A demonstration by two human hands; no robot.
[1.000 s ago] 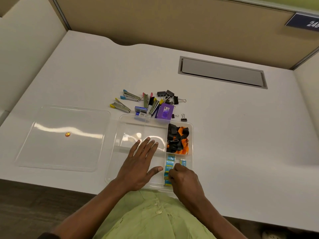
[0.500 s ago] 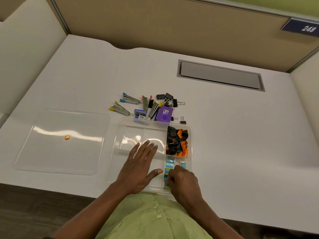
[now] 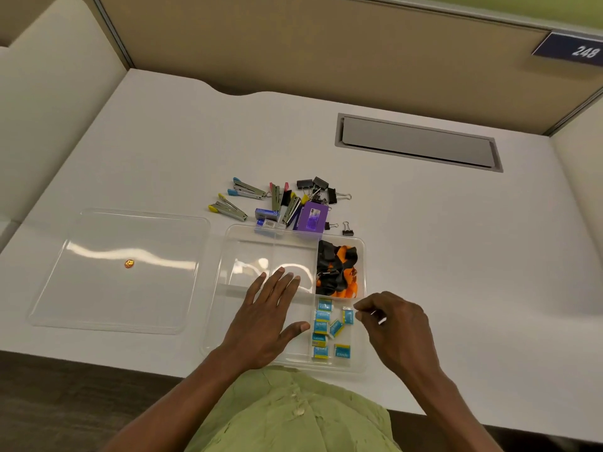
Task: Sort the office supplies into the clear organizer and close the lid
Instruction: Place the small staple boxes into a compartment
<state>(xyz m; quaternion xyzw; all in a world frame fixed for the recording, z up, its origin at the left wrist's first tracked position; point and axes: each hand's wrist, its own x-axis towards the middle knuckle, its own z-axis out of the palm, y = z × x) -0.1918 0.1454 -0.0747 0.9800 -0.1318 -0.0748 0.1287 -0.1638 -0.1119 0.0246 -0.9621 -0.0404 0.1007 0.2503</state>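
The clear organizer (image 3: pixel 225 256) sits on the white worktop (image 3: pixel 456 256) at its near edge, lid off. Half a second ago the right hand (image 3: pixel 396 324) was down over the near-right compartment, covering part of the small blue staple boxes (image 3: pixel 328 327); now it has lifted out and drawn to the right, past the organizer's right wall, so the whole cluster of boxes lies exposed in that compartment. The left hand (image 3: pixel 267 321) has stayed where it was.

The far-right compartment holds a tangle of black and orange lanyards (image 3: pixel 336 272); the left compartments look empty. The lid (image 3: pixel 117 272) lies flat on the worktop just left of the organizer, a small orange sticker (image 3: pixel 129 263) on it. Just beyond the far wall lies the unsorted pile: small staplers (image 3: pixel 248 190), a purple box (image 3: pixel 312 216) touching the rim, blue boxes (image 3: pixel 266 216) and black binder clips (image 3: pixel 321 185), one clip (image 3: pixel 348 228) a little apart to the right.

The left hand rests palm down, fingers spread, across the organizer's middle, thumb pointing toward the staple boxes, grip released. The right hand hovers with fingers curled loosely inward; whether its grip pinches anything, I cannot tell.
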